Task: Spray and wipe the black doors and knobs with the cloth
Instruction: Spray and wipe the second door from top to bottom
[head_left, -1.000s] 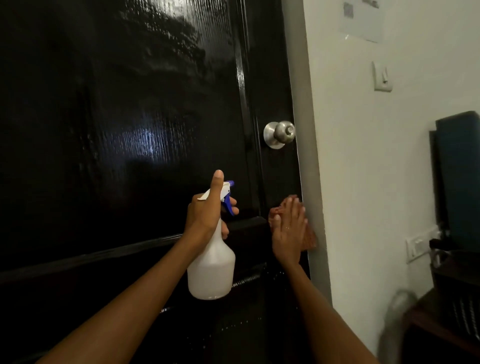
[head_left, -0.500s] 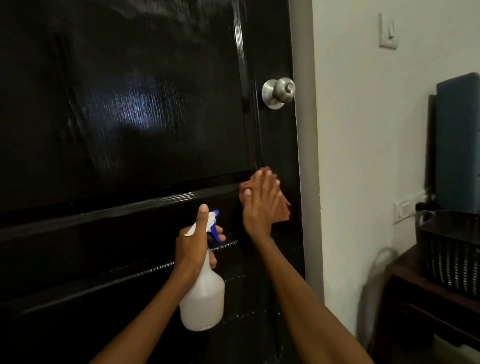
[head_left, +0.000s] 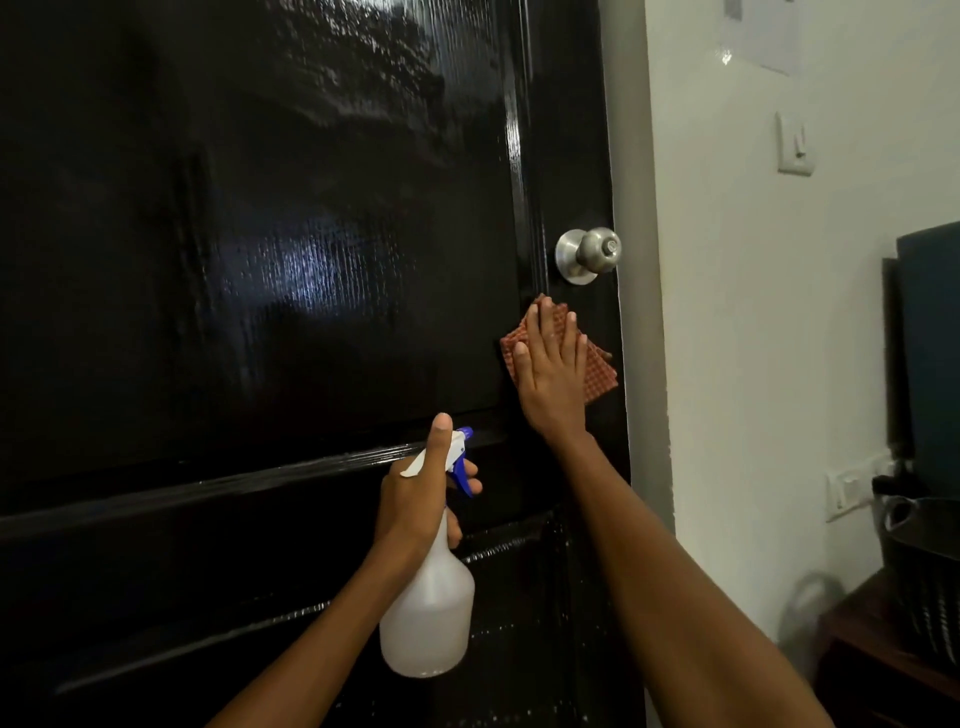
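Cloth (head_left: 597, 358), a red checked square, lies flat on the black door (head_left: 260, 234) just below the steel knob (head_left: 587, 255), pinned by the right hand (head_left: 551, 374), palm open and fingers spread, likely to press evenly while wiping the stile. The left hand (head_left: 415, 499) is wrapped tight around the neck of the spray bottle (head_left: 428, 608), thumb up, nozzle facing the door, probably kept ready.

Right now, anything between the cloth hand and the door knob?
Nothing visible. The right hand presses the cloth flat on the door just below the knob; only bare black door surface lies between them.
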